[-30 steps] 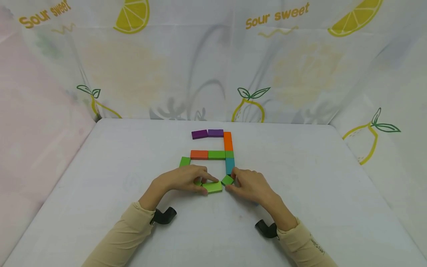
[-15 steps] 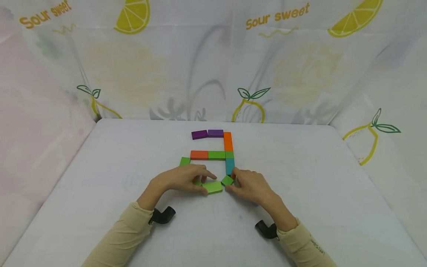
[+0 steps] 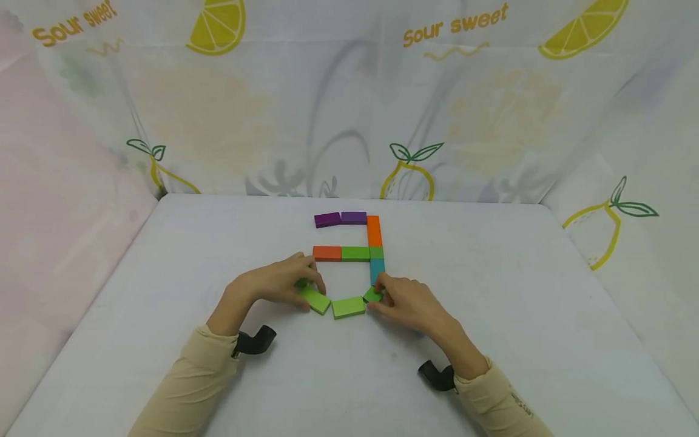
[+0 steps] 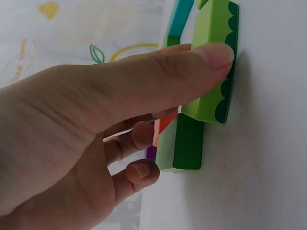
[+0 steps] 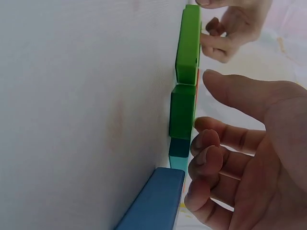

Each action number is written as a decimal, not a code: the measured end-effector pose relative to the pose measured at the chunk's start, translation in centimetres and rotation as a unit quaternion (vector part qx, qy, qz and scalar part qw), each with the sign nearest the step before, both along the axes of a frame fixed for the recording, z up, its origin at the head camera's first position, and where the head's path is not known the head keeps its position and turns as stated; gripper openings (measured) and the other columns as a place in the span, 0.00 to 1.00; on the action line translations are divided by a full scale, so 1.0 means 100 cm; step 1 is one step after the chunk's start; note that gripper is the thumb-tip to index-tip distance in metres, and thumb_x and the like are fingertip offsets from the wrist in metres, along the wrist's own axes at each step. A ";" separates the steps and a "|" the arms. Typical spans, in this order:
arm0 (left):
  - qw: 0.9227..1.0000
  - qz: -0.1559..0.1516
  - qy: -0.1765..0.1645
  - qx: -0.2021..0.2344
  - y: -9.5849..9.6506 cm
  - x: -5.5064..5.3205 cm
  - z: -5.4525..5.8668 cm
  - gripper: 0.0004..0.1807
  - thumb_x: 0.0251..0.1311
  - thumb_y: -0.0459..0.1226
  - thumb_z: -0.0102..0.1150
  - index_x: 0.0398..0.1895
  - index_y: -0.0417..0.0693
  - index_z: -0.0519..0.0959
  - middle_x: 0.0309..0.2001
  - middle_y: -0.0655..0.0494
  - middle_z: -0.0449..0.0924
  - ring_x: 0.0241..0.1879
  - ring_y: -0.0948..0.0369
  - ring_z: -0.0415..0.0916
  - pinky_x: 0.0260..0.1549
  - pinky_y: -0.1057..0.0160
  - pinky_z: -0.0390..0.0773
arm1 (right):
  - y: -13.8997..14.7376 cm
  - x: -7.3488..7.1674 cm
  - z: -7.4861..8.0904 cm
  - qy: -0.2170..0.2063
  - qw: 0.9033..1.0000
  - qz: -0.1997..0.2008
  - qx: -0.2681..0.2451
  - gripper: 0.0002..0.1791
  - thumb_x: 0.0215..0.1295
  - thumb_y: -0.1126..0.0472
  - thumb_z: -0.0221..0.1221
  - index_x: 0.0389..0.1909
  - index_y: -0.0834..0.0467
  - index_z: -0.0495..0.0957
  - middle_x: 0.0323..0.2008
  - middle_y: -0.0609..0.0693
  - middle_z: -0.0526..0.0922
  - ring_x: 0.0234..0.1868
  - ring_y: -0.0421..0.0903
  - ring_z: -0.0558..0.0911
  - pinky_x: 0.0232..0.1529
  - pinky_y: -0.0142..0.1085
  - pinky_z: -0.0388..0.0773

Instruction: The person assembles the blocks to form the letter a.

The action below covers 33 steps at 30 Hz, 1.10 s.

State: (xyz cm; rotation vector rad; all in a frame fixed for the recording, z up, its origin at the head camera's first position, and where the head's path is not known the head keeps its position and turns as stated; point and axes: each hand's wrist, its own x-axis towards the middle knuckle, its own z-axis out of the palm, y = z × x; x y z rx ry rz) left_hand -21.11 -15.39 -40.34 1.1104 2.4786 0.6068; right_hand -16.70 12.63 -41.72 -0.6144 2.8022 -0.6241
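My left hand (image 3: 281,279) pinches a light green block (image 3: 315,300), its thumb along the scalloped dark green side (image 4: 227,91) in the left wrist view. A darker green block (image 4: 188,143) sits just beyond it, mostly hidden by that hand in the head view. To the right lies another light green block (image 3: 348,308). My right hand (image 3: 409,301) is beside a small green block (image 3: 372,295). In the right wrist view its fingertips are right at this green block (image 5: 183,112), and the thumb is lifted away from it with the fingers loosely bent.
Two purple blocks (image 3: 354,218), an orange block (image 3: 374,232), a red-orange block (image 3: 327,254), two green blocks (image 3: 355,254) and a teal block (image 3: 377,271) continue the outline on the white table (image 3: 491,273). A blue block (image 5: 153,201) lies under the right wrist.
My left hand has moved left off the middle light green block to the one left of it, uncovering that block. The right hand stays almost where it was.
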 end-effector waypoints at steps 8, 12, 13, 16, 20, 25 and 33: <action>1.000 -0.007 -0.006 0.001 -0.001 -0.002 -0.003 0.16 0.47 0.37 0.71 0.42 0.58 0.83 0.41 0.57 0.73 0.45 0.61 0.66 0.45 0.63 0.70 | 0.001 0.001 0.000 0.006 1.000 0.016 -0.006 0.15 0.59 0.50 0.63 0.41 0.53 0.74 0.18 0.41 0.70 0.18 0.36 0.67 0.20 0.27 0.63; 1.000 -0.010 -0.006 0.006 0.000 -0.003 -0.004 0.16 0.48 0.37 0.71 0.42 0.58 0.82 0.40 0.58 0.73 0.45 0.61 0.66 0.44 0.64 0.70 | 0.001 0.000 0.000 0.009 1.000 0.020 -0.004 0.14 0.60 0.51 0.63 0.41 0.53 0.74 0.18 0.41 0.70 0.18 0.36 0.68 0.20 0.27 0.63; 1.000 -0.010 -0.007 0.006 0.000 -0.003 -0.004 0.16 0.48 0.37 0.71 0.42 0.58 0.82 0.40 0.58 0.73 0.44 0.61 0.67 0.44 0.64 0.70 | 0.001 0.000 0.000 0.010 1.000 0.021 -0.004 0.14 0.60 0.51 0.63 0.41 0.53 0.74 0.18 0.40 0.71 0.18 0.36 0.68 0.20 0.27 0.64; 1.000 -0.009 -0.009 0.005 -0.001 -0.003 -0.005 0.16 0.48 0.36 0.71 0.42 0.58 0.82 0.40 0.57 0.73 0.44 0.61 0.67 0.44 0.64 0.70 | 0.001 0.000 -0.001 0.011 1.000 0.023 -0.002 0.14 0.60 0.51 0.62 0.41 0.53 0.73 0.18 0.40 0.71 0.19 0.36 0.68 0.20 0.27 0.64; 1.000 -0.009 -0.013 0.004 -0.001 -0.003 -0.004 0.16 0.49 0.36 0.70 0.42 0.57 0.82 0.40 0.57 0.73 0.44 0.60 0.67 0.45 0.62 0.71 | 0.001 0.000 -0.001 0.006 1.000 0.022 -0.002 0.14 0.60 0.51 0.62 0.41 0.53 0.73 0.19 0.41 0.71 0.19 0.36 0.68 0.20 0.28 0.64; 1.000 -0.011 -0.015 0.007 -0.001 -0.002 -0.003 0.15 0.49 0.35 0.69 0.42 0.56 0.82 0.41 0.56 0.73 0.45 0.60 0.68 0.47 0.59 0.72 | 0.001 0.000 -0.001 0.001 1.000 0.020 -0.004 0.14 0.60 0.52 0.62 0.42 0.53 0.72 0.19 0.41 0.71 0.19 0.36 0.68 0.20 0.28 0.63; 1.000 -0.006 -0.023 0.009 0.000 -0.001 -0.002 0.16 0.49 0.35 0.70 0.42 0.57 0.82 0.41 0.57 0.72 0.46 0.60 0.68 0.48 0.59 0.72 | 0.002 -0.001 0.000 0.006 1.000 0.028 -0.008 0.13 0.61 0.52 0.62 0.41 0.53 0.72 0.19 0.41 0.70 0.19 0.36 0.67 0.21 0.27 0.63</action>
